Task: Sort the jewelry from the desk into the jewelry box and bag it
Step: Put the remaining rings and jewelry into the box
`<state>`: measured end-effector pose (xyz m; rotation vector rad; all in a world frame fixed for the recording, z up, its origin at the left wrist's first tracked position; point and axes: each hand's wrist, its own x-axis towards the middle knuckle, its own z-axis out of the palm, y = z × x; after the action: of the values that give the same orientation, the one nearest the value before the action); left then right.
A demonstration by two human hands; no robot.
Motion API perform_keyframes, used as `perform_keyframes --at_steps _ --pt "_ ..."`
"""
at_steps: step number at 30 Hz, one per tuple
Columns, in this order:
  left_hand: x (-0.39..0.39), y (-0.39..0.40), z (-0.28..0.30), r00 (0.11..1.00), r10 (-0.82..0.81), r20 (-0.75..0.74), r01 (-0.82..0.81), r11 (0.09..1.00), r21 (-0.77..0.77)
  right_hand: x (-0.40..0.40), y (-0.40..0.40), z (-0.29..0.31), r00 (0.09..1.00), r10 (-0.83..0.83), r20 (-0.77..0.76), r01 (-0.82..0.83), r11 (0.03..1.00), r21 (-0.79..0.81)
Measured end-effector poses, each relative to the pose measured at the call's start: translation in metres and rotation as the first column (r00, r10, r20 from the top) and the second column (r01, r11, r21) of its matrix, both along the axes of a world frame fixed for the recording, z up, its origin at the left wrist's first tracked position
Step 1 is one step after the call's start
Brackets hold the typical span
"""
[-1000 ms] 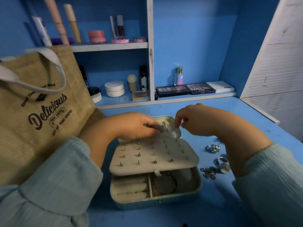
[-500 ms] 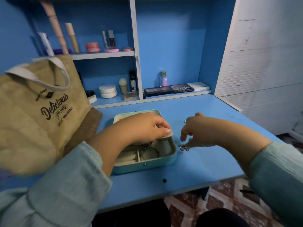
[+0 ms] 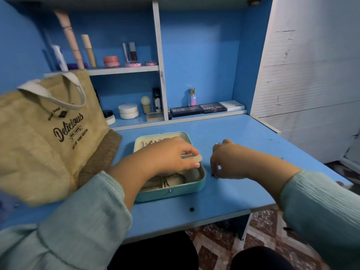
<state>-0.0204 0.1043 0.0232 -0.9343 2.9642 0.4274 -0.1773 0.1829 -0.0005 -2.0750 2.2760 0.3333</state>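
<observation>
A teal jewelry box (image 3: 175, 191) lies open on the blue desk (image 3: 243, 193). My left hand (image 3: 167, 156) reaches over it and pinches the edge of the cream earring panel (image 3: 195, 157), holding it lifted above the compartments. A bangle (image 3: 176, 177) lies in the lower compartment. My right hand (image 3: 228, 158) rests on the desk just right of the box, its fingertips pinching a small dark chain piece (image 3: 213, 174). A ring (image 3: 217, 143) shows behind its knuckles. The tan jute bag (image 3: 44, 133) stands at the left.
Cosmetics fill the shelves behind: white jars (image 3: 128, 111), a perfume bottle (image 3: 192, 97), eyeshadow palettes (image 3: 200, 109), tubes on the upper shelf. A small dark dot (image 3: 191, 209) sits near the desk's front edge. A white wall is at the right.
The view pulled back and rose. My left hand lifted the earring panel further. My right hand dropped from the box's lid area to the desk and closed on the chain piece.
</observation>
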Motion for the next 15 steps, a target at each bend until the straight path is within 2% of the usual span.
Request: perform_keyframes --at_steps 6,9,11,15 --pt "0.0 -0.002 0.002 1.0 -0.028 0.009 0.028 1.0 -0.012 -0.009 -0.007 0.012 0.998 -0.004 0.066 0.005 1.0 -0.014" --pt "0.001 -0.006 0.005 0.998 -0.055 0.028 0.055 0.998 0.001 -0.014 -0.015 0.026 0.98 -0.035 0.197 0.055 0.993 -0.1" --pt "0.004 -0.01 0.008 0.998 -0.061 0.007 0.06 0.996 0.068 -0.015 -0.022 0.034 0.959 -0.038 0.28 0.081 0.986 -0.145" --pt "0.009 -0.031 0.016 0.997 0.026 -0.075 -0.015 0.989 0.145 -0.012 -0.04 0.047 0.899 -0.011 0.438 0.122 0.966 -0.226"
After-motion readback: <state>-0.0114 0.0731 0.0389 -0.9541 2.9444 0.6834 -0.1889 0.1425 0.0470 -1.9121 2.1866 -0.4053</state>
